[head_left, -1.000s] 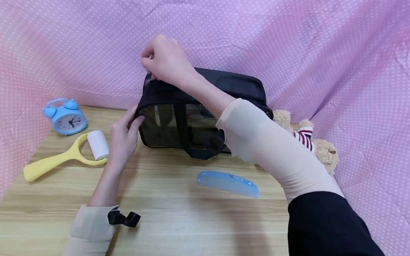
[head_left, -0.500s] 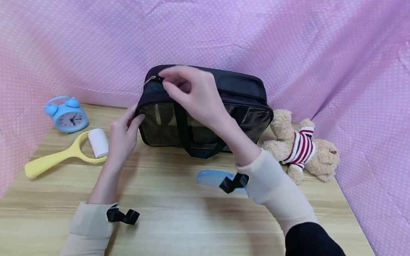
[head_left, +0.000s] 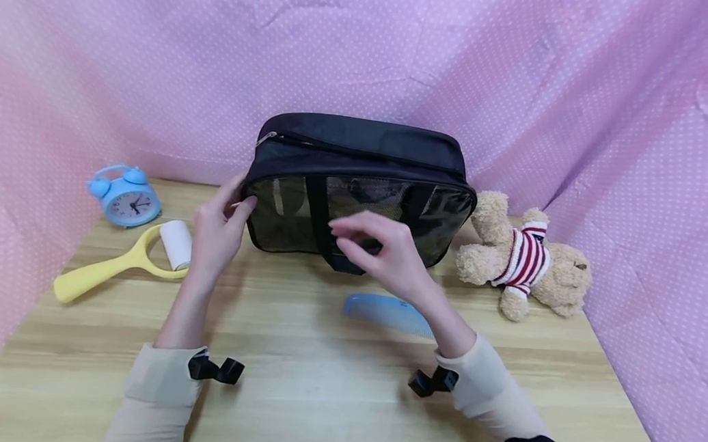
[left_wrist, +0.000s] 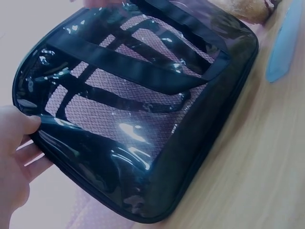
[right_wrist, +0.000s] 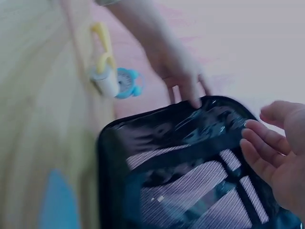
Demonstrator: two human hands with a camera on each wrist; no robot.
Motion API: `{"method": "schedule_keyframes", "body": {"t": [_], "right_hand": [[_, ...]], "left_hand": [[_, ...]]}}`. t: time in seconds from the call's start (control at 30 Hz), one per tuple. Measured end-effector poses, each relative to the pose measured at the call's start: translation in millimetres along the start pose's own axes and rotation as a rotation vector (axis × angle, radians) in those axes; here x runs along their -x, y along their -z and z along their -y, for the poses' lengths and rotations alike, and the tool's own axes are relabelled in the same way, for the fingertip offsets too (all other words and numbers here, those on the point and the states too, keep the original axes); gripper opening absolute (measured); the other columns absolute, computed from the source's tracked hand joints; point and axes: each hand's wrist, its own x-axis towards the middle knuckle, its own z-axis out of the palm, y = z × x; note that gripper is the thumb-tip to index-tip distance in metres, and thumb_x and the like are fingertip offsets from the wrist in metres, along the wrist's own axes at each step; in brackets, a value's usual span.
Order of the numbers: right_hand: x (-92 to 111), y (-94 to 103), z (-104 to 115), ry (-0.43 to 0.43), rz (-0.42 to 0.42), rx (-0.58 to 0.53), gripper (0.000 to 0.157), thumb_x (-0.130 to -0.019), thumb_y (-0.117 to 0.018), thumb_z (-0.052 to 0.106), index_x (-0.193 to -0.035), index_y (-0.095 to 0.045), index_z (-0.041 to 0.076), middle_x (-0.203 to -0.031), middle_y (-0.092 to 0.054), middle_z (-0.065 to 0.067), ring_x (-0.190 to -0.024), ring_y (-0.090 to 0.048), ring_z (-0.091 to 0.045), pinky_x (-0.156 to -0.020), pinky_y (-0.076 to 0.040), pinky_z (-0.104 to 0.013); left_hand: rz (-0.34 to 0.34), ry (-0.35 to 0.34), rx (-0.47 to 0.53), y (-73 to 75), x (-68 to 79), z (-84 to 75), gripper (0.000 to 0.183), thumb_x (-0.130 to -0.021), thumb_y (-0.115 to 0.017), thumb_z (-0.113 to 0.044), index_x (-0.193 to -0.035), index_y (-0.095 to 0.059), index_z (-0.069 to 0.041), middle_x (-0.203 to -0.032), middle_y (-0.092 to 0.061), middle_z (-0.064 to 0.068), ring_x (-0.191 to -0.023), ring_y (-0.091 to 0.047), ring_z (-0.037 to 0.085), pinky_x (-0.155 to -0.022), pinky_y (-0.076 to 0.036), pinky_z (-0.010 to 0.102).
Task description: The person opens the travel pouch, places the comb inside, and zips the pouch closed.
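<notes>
A black bag with a see-through front (head_left: 280, 223) stands upright at the back of the table, its dark strap handle (head_left: 319, 215) hanging down the front. On top, the metal zipper pull (head_left: 267, 137) lies at the left end of the zipper. My left hand (head_left: 217, 235) grips the bag's left edge; in the left wrist view its thumb (left_wrist: 26, 123) presses the clear front while fingers go behind. My right hand (head_left: 391, 254) hovers before the bag's front, fingers loosely bent and holding nothing. Just below it lies a light blue comb (head_left: 378, 310), partly covered by the wrist.
At the left are a blue alarm clock (head_left: 133, 204) and a yellow-handled lint roller (head_left: 100, 275) with a white roll. A teddy bear (head_left: 526, 260) in a striped sweater lies right of the bag. Pink dotted cloth (head_left: 366, 50) hangs behind and at both sides.
My right hand has come away from the bag's top left corner, moving right and down to the front. The zipper pull and bear are uncovered. My left hand keeps its grip.
</notes>
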Motion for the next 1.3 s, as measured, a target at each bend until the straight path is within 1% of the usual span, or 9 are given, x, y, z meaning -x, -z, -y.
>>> {"method": "schedule_keyframes", "body": {"t": [0.13, 0.3, 0.43, 0.57, 0.77, 0.87, 0.97, 1.13, 1.3], "right_hand": [[31.3, 3.6, -11.2, -0.075, 0.149, -0.011, 0.03, -0.096, -0.072, 0.008, -0.126, -0.072, 0.007, -0.117, -0.075, -0.01, -0.099, -0.071, -0.015, -0.085, -0.061, -0.029], [63.3, 8.4, -22.3, -0.177, 0.304, 0.023, 0.04, -0.096, -0.074, 0.014, -0.135, -0.067, 0.009, -0.129, -0.071, -0.008, -0.112, -0.068, -0.021, -0.091, -0.06, -0.039], [83.1, 15.1, -30.5, -0.253, 0.373, 0.053, 0.046, -0.095, -0.076, 0.018, -0.139, -0.064, 0.012, -0.135, -0.068, -0.005, -0.119, -0.066, -0.022, -0.095, -0.059, -0.043], [104.0, 21.9, -38.5, -0.322, 0.418, 0.102, 0.052, -0.092, -0.079, 0.02, -0.141, -0.063, 0.014, -0.138, -0.066, -0.003, -0.121, -0.066, -0.023, -0.099, -0.058, -0.042], [126.5, 30.0, -47.4, -0.385, 0.489, 0.235, 0.068, -0.086, -0.084, 0.029, -0.148, -0.056, 0.024, -0.143, -0.063, 0.0, -0.127, -0.062, -0.02, -0.105, -0.053, -0.045], [129.7, 33.8, -50.5, -0.428, 0.537, 0.267, 0.078, -0.084, -0.086, 0.033, -0.152, -0.051, 0.026, -0.148, -0.059, -0.003, -0.133, -0.057, -0.025, -0.11, -0.048, -0.052], [130.6, 37.9, -53.0, -0.486, 0.568, 0.273, 0.084, -0.081, -0.088, 0.034, -0.155, -0.048, 0.028, -0.153, -0.054, -0.007, -0.141, -0.051, -0.03, -0.115, -0.042, -0.057], [132.2, 45.9, -57.1, -0.512, 0.608, 0.276, 0.089, -0.078, -0.09, 0.031, -0.155, -0.047, 0.028, -0.154, -0.053, -0.007, -0.142, -0.049, -0.031, -0.115, -0.043, -0.056], [134.1, 54.5, -60.2, -0.49, 0.651, 0.298, 0.091, -0.075, -0.091, 0.03, -0.155, -0.047, 0.024, -0.141, -0.057, -0.005, -0.126, -0.054, -0.023, -0.105, -0.049, -0.049]], "left_hand": [[0.009, -0.03, 0.025, -0.1, -1.0, -5.7, 0.05, -0.099, -0.064, -0.004, -0.147, -0.058, -0.017, -0.137, -0.068, 0.013, -0.111, -0.062, -0.006, -0.094, -0.05, 0.011], [0.047, -0.15, -0.012, 4.2, -11.5, -17.5, 0.051, -0.098, -0.067, -0.007, -0.148, -0.057, -0.013, -0.147, -0.058, 0.013, -0.128, -0.058, 0.013, -0.108, -0.049, 0.027], [0.078, -0.243, -0.122, 9.3, -25.6, -30.4, 0.046, -0.099, -0.067, -0.019, -0.144, -0.061, -0.013, -0.157, -0.047, 0.008, -0.145, -0.044, 0.023, -0.119, -0.039, 0.042], [0.145, -0.294, -0.168, 13.2, -45.3, -44.7, 0.044, -0.1, -0.067, -0.03, -0.14, -0.065, -0.013, -0.158, -0.046, 0.009, -0.149, -0.041, 0.026, -0.122, -0.033, 0.053], [0.276, -0.32, -0.248, 17.3, -74.9, -67.9, 0.038, -0.1, -0.068, -0.028, -0.136, -0.069, -0.015, -0.16, -0.045, 0.009, -0.15, -0.038, 0.029, -0.121, -0.032, 0.06], [0.35, -0.337, -0.307, 16.4, -86.7, -80.2, 0.037, -0.1, -0.068, -0.026, -0.135, -0.069, -0.016, -0.161, -0.044, 0.01, -0.152, -0.035, 0.033, -0.123, -0.029, 0.062], [0.447, -0.315, -0.36, 13.7, -94.6, -90.6, 0.037, -0.101, -0.067, -0.026, -0.136, -0.068, -0.016, -0.162, -0.042, 0.013, -0.154, -0.032, 0.036, -0.124, -0.025, 0.063], [0.605, -0.243, -0.463, 9.4, -103.8, -95.2, 0.039, -0.103, -0.063, -0.03, -0.139, -0.066, -0.016, -0.165, -0.036, 0.013, -0.153, -0.031, 0.042, -0.121, -0.028, 0.063], [0.694, -0.237, -0.478, 4.2, -115.9, -91.8, 0.036, -0.103, -0.064, -0.031, -0.134, -0.07, -0.015, -0.165, -0.037, 0.013, -0.153, -0.031, 0.041, -0.122, -0.029, 0.063]]}}
